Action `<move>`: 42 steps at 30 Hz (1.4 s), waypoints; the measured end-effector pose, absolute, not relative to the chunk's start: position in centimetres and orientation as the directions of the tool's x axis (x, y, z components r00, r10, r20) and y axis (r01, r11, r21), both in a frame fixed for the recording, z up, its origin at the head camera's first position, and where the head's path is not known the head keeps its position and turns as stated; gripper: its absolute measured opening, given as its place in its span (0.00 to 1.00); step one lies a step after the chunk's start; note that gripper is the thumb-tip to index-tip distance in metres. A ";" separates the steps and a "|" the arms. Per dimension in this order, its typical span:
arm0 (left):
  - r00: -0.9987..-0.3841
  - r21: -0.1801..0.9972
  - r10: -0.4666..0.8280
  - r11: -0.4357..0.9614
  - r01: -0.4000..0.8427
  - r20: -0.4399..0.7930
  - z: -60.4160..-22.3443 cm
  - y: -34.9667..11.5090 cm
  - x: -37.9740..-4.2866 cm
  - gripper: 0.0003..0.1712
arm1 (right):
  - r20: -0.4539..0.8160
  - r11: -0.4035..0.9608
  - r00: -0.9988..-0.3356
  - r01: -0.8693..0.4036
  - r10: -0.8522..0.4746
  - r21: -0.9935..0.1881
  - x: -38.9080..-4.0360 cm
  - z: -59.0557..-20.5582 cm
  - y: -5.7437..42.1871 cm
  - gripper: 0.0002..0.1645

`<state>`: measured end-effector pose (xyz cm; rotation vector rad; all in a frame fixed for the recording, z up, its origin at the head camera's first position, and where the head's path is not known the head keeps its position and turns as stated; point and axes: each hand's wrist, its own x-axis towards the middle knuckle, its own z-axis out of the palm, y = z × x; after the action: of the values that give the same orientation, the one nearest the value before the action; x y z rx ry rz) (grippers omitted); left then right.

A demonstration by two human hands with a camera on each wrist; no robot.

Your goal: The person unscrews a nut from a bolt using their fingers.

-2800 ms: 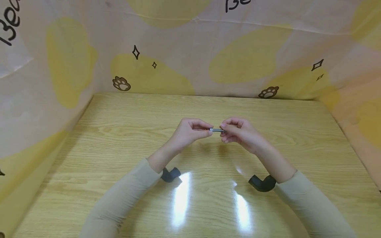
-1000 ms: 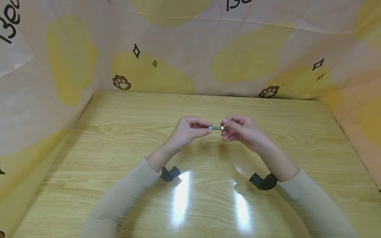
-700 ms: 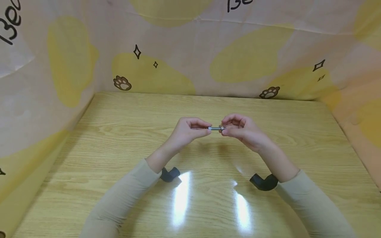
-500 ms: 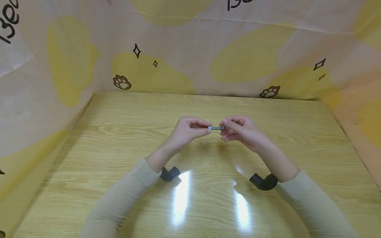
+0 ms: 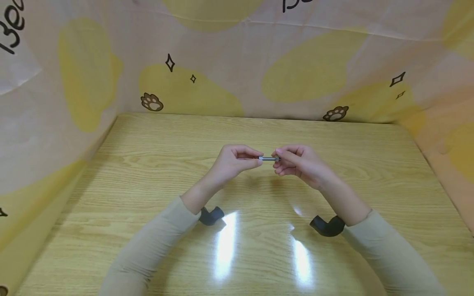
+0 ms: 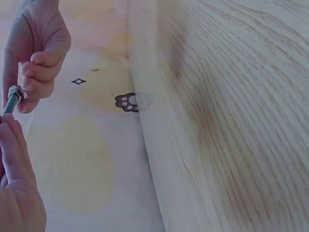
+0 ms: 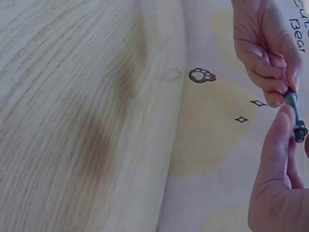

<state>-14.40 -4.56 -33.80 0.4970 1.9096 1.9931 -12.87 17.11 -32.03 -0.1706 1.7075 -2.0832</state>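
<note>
Above the table, my left hand [image 5: 237, 161] pinches one end of a metal bolt [image 5: 267, 158] between thumb and fingers. The bolt lies roughly level, its threaded end pointing to the right. A hex nut [image 5: 277, 158] sits around the threads near that end, where my right hand [image 5: 301, 164] holds it with thumb and fingertips. In the right wrist view the nut [image 7: 300, 129] has a ring-like rim, and the bolt's tip sticks out past it. The left fingers hide most of the bolt's other end.
The wood-grain table [image 5: 166, 164] lies below both hands. A printed cloth [image 5: 244, 61] with yellow patches and paw prints walls the back and sides. Black curved pieces [image 5: 327, 226] project at both wrists.
My right thumb and fingers have shifted back and forth around the nut, which shows different faces. The left hand keeps its grip on the bolt, nearly still.
</note>
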 end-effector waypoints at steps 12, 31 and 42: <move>-0.882 0.998 0.470 -0.056 0.008 0.033 -33.8 -4.6 -14.3 0.13 | -0.171 -0.109 -0.901 0.232 -0.398 -0.967 -12.7 -32.0 17.3 0.05; -0.882 0.999 0.470 -0.043 0.013 0.032 -33.8 -4.8 -14.3 0.12 | -0.166 -0.089 -0.902 0.218 -0.400 -0.972 -12.6 -32.1 17.1 0.06; -0.886 0.999 0.463 -0.033 0.014 0.028 -33.6 -5.1 -14.2 0.13 | -0.156 -0.037 -0.913 0.183 -0.376 -0.982 -12.7 -32.0 16.8 0.04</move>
<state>-14.25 -5.06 -33.58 0.5033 1.9321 1.9890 -12.68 16.82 -31.96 -0.2027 1.8663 -2.0082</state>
